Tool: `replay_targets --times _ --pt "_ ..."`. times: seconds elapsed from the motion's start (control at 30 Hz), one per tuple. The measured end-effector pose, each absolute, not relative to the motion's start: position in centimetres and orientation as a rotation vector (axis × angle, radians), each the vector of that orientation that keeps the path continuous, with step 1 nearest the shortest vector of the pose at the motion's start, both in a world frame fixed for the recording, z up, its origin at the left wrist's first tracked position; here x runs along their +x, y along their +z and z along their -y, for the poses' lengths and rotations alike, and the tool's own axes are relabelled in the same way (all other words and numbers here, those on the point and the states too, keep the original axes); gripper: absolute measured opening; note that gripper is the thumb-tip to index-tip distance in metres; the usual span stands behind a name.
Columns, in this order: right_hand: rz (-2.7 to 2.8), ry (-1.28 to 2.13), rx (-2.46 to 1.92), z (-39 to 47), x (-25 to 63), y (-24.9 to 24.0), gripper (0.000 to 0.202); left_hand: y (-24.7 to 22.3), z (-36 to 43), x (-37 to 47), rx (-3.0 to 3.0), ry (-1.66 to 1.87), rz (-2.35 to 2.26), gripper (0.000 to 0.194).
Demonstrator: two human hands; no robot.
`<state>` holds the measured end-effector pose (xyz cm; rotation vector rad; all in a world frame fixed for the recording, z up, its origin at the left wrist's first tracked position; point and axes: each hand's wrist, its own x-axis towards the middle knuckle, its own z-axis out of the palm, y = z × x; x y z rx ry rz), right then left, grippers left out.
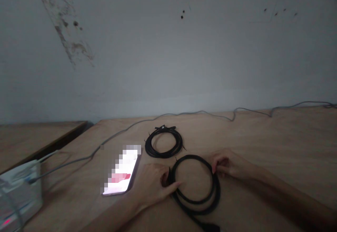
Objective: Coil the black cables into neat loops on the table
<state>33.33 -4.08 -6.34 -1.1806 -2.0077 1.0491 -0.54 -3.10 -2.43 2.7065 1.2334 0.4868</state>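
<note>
A black cable [193, 201] lies in loose loops on the wooden table, with one thick end running toward the front edge. My left hand [155, 183] grips the left side of the loops, its thumb laid across the cable. At the upper right of the loops, my right hand [223, 163] pinches the cable between thumb and fingers. A short tie end sticks up from the loop near my left hand. Just behind lies a second coiled black cable [163, 154], tied at several spots, with its connectors resting at the top of the coil.
Left of my left hand a phone [118, 186] with a lit screen lies on the table [263, 137]. A white power strip [34, 186] with plugs stands at the far left. Its grey cord [116, 133] runs along the back by the wall.
</note>
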Motion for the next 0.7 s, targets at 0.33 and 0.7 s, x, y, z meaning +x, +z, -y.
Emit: replay_targets --times 0.33,0.7 --pt "1.940 1.120 -1.103 4.2 32.8 -6.3 0.041 -3.3 2.8 -0.4 2.646 0.498 -1.296 0.053" --pt "2.153 0.463 -1.685 5.7 31.3 -5.2 0.059 -3.0 2.9 0.2 2.554 0.401 -1.446 0.053"
